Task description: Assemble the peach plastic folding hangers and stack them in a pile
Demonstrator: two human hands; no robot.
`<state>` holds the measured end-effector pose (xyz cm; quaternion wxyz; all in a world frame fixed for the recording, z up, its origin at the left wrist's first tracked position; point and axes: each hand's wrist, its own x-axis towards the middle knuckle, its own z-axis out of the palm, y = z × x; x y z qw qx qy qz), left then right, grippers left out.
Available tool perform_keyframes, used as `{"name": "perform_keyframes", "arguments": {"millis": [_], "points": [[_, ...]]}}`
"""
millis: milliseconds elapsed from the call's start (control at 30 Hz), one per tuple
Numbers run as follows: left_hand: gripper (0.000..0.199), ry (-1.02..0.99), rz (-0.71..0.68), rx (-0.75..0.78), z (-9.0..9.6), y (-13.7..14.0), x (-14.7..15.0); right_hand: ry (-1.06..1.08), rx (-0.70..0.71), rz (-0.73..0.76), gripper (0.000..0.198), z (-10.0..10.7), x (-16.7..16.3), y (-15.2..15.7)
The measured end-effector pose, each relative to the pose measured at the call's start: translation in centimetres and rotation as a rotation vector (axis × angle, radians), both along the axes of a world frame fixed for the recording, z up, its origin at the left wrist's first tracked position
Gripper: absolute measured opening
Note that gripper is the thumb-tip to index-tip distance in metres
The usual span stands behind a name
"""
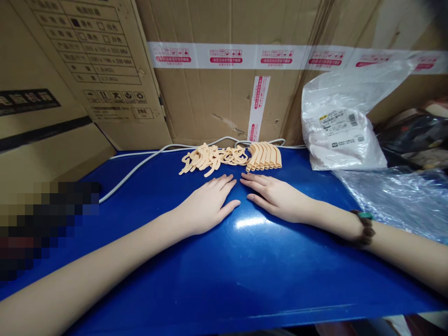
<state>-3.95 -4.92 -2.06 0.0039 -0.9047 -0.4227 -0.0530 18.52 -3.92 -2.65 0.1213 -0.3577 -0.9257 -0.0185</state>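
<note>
My left hand [206, 205] lies flat on the blue table [224, 275], fingers stretched out and thumb apart, holding nothing. Opposite it, my right hand [276, 196] rests palm down with its fingers extended, also holding nothing. Just beyond my left fingertips is a loose heap of curved beige pieces [203, 157]. Ring-like beige pieces [235, 156] lie in the middle of the group. Past my right fingertips stands a neat row of curved beige tube-like pieces [265, 156], side by side. Neither hand visibly touches any of the pieces.
A white cable [140, 166] runs along the table's back and left. Cardboard boxes [203, 98] wall off the back and left side. At the right stand a white plastic bag [343, 135] with a label and clear plastic wrap [399, 196]. A blurred-out patch covers the left edge.
</note>
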Motion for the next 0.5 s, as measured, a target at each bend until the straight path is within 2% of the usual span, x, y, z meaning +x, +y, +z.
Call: {"name": "perform_keyframes", "arguments": {"millis": [500], "points": [[0.063,-0.021,-0.007,-0.002,-0.04,-0.04,-0.09,0.026,-0.004,0.006,0.053,0.02,-0.03,-0.05]]}}
